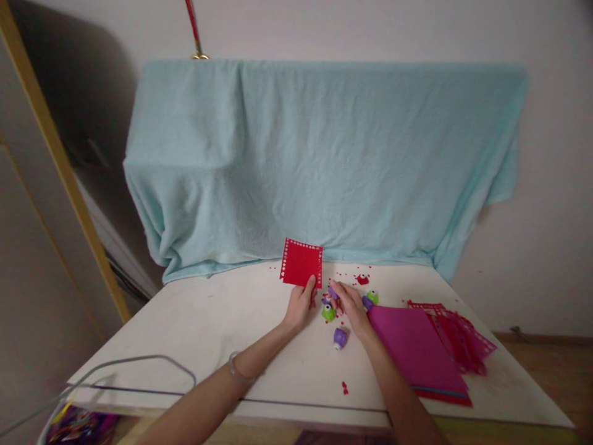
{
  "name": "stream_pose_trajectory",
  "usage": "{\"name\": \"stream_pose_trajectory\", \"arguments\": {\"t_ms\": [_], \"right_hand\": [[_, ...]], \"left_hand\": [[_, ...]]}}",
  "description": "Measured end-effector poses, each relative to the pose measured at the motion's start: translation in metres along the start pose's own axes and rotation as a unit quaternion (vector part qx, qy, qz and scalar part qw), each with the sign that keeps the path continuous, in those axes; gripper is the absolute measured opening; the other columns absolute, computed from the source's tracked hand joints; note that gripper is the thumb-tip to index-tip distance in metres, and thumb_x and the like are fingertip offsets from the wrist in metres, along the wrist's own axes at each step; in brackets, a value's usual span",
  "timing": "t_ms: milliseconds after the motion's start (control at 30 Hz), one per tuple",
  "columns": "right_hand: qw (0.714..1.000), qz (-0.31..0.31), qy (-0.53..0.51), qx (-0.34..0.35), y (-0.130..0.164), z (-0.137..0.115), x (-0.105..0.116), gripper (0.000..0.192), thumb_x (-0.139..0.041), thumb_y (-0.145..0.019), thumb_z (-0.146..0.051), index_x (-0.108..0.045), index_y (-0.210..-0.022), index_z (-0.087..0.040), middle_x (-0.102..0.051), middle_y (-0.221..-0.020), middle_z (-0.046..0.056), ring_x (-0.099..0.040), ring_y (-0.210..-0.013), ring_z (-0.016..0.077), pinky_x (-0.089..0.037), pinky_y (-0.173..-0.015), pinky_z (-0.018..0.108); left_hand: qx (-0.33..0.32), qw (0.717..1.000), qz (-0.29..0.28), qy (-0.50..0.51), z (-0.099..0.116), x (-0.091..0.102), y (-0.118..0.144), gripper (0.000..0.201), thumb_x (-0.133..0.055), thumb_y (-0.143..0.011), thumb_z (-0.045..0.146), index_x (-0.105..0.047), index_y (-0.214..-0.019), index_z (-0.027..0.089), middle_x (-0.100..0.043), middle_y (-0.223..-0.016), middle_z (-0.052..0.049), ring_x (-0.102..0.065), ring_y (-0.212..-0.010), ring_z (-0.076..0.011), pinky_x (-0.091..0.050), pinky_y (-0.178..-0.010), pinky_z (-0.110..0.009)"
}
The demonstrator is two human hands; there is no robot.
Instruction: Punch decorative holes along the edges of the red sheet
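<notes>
My left hand [301, 304] grips the lower right corner of a red square of paper [301, 262], thumb on top. Small punched holes run along its top, left and right edges. To the right, my right hand [348, 301] has its fingers closed around a small purple craft punch [332, 293]. Just below the fingers sits a green craft punch [328, 313], and nearer to me lies another purple punch [340, 338]. Past the right hand are a further green punch [372, 297] and a red one [362, 279]. Tiny red paper bits are scattered around them.
A stack of magenta sheets [417, 346] lies on the right of the white table [185, 327], beside punched red sheets [463, 340]. A light blue cloth [324, 161] hangs behind. A grey metal rod [139, 358] curves over the front left edge.
</notes>
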State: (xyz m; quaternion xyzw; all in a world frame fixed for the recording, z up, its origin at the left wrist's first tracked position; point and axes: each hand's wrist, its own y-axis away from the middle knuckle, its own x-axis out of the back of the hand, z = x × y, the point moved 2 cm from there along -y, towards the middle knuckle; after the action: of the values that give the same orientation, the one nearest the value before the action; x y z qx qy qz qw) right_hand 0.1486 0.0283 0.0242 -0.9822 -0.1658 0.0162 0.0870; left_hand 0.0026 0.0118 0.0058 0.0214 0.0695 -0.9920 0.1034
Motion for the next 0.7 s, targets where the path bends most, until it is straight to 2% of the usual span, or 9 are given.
{"name": "stream_pose_trajectory", "arguments": {"t_ms": [167, 400, 600, 700], "right_hand": [[1.000, 0.010, -0.029, 0.006, -0.0018, 0.0015, 0.0013, 0.040, -0.051, -0.088, -0.055, -0.056, -0.073, -0.019, -0.053, -0.062, -0.001, -0.039, -0.044, 0.0099, -0.028, -0.042, 0.025], [1.000, -0.006, -0.020, 0.016, -0.0003, 0.0000, 0.0014, 0.036, -0.052, -0.089, -0.052, -0.059, -0.077, -0.019, -0.056, -0.067, 0.001, -0.049, -0.055, 0.0135, -0.037, -0.050, 0.026], [0.999, -0.008, -0.041, 0.022, -0.0006, -0.0026, 0.0011, 0.036, -0.051, -0.089, -0.051, -0.064, -0.092, -0.018, -0.064, -0.085, 0.005, -0.056, -0.065, 0.0164, -0.040, -0.052, 0.026], [0.999, -0.007, -0.039, 0.024, -0.0011, -0.0038, 0.0009, 0.037, -0.051, -0.089, -0.052, -0.066, -0.093, -0.019, -0.064, -0.088, 0.006, -0.057, -0.067, 0.0177, -0.041, -0.052, 0.027]], "left_hand": [[-0.011, 1.000, 0.008, -0.028, -0.0006, 0.0005, 0.0012, 0.058, -0.039, -0.088, 0.065, -0.048, -0.057, 0.016, -0.043, -0.048, 0.003, -0.039, -0.046, -0.0095, -0.029, -0.046, -0.023], [-0.014, 0.999, -0.002, -0.043, -0.0007, 0.0000, 0.0021, 0.058, -0.038, -0.089, 0.063, -0.047, -0.056, 0.017, -0.043, -0.047, 0.003, -0.042, -0.044, -0.0100, -0.031, -0.046, -0.023], [-0.017, 0.998, -0.002, -0.061, -0.0009, 0.0002, 0.0032, 0.057, -0.037, -0.089, 0.062, -0.050, -0.058, 0.016, -0.045, -0.048, 0.003, -0.043, -0.046, -0.0102, -0.031, -0.048, -0.023], [-0.020, 0.998, -0.005, -0.067, 0.0007, 0.0001, 0.0044, 0.058, -0.037, -0.090, 0.061, -0.049, -0.057, 0.016, -0.045, -0.048, 0.003, -0.043, -0.047, -0.0103, -0.031, -0.049, -0.023]]}}
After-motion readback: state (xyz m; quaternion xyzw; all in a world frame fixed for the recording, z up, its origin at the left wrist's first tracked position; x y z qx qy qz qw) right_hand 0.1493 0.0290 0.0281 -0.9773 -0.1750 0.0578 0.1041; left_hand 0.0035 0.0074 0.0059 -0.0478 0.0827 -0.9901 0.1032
